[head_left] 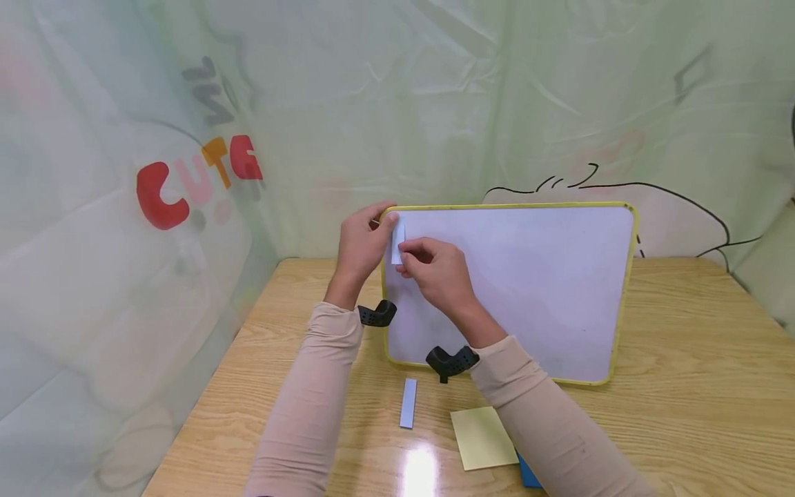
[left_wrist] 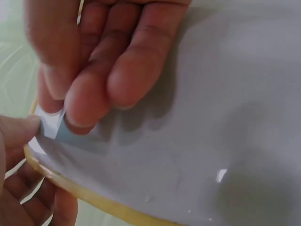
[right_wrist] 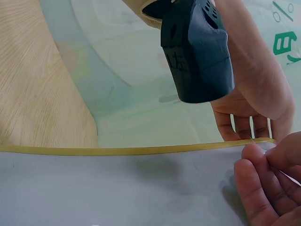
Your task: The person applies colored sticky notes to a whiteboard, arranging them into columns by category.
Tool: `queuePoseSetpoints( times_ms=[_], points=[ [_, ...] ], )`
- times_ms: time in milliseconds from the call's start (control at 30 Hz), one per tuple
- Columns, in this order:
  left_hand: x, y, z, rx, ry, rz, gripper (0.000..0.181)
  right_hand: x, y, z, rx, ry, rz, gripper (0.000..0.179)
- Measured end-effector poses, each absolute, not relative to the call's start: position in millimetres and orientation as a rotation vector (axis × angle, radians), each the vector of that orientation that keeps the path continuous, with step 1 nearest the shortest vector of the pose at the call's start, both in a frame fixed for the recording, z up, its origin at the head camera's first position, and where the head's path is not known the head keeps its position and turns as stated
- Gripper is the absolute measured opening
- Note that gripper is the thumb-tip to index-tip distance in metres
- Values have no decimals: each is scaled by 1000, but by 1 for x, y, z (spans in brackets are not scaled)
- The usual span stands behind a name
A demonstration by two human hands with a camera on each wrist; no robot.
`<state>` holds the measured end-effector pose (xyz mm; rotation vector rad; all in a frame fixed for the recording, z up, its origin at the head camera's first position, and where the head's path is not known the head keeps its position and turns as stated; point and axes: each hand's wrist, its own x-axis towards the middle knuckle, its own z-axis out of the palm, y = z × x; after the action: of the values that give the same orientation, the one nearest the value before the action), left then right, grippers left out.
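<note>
A whiteboard [head_left: 528, 290] with a yellow rim stands tilted back on the table. My left hand [head_left: 362, 243] grips its upper left corner, the thumb on the front and the fingers behind the rim. Against the board's face, just inside that corner, lies a pale blue strip [head_left: 396, 254]. My right hand [head_left: 439, 275] pinches this strip between thumb and fingertips. In the left wrist view, the thumb of the left hand [left_wrist: 16, 132] touches the strip [left_wrist: 49, 125] near the rim. In the right wrist view, the right hand's fingers [right_wrist: 261, 188] hide the strip almost wholly.
A second pale blue strip [head_left: 408, 404] lies on the wooden table [head_left: 695, 359] below the board. Nearer the right forearm is a square yellow sheet [head_left: 481, 438], with a blue piece [head_left: 528, 473] partly hidden beside it. Printed sheeting [head_left: 373, 124] hangs behind the table.
</note>
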<state>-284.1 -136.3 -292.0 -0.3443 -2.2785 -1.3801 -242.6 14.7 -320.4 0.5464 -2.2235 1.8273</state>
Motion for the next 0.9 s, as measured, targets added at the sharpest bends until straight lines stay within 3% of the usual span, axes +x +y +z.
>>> queuePoseSetpoints(
  times_ms=[300, 900],
  points=[
    [-284, -135, -293, -307, -2246, -1413, 26, -241, 13, -322, 556, -2217, 1840, 18],
    [-278, -152, -308, -394, -2308, -1488, 39, -229, 22, -330, 539, -2310, 1760, 17]
  ],
)
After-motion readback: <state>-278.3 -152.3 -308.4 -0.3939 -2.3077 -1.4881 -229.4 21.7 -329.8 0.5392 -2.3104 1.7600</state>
